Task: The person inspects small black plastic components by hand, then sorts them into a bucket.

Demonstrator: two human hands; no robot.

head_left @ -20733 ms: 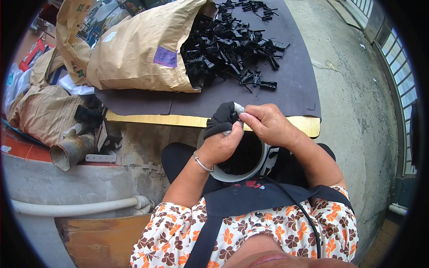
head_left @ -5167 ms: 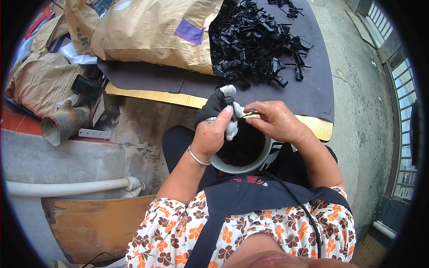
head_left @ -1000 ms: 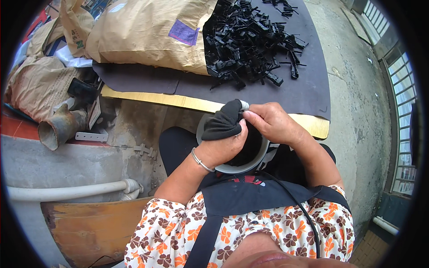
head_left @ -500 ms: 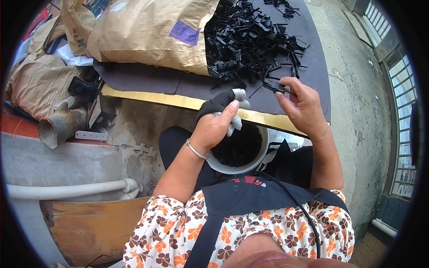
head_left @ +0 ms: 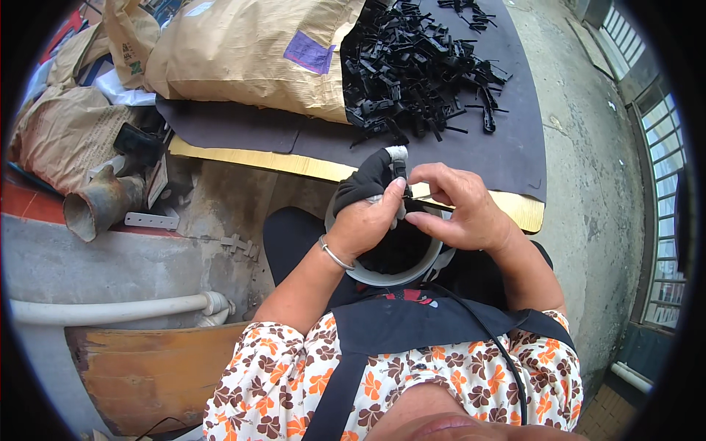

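Observation:
My left hand (head_left: 373,202), partly covered by a black and grey glove, is closed on a small black plastic part (head_left: 399,170) in front of the table's edge. My right hand (head_left: 465,206) is bare and meets it from the right, thumb and forefinger bent around a thin metal-looking tool (head_left: 422,197). A narrow black strip (head_left: 435,206) shows between the hands, seemingly belonging to the part. Below them, between my knees, stands a pale bucket (head_left: 382,280) with dark contents. A heap of similar black plastic parts (head_left: 423,73) lies on the table.
The dark-topped table (head_left: 515,140) has a yellowish front edge. A large brown paper sack (head_left: 235,59) lies on it beside the heap. At left are another paper sack (head_left: 66,136), a rusty pipe piece (head_left: 99,202) and a white pipe (head_left: 110,314). A barred window (head_left: 665,213) is at right.
My right hand has come from the heap's near edge toward me and left, bringing a black part to my left hand. The left hand has shifted slightly right and now grips the part.

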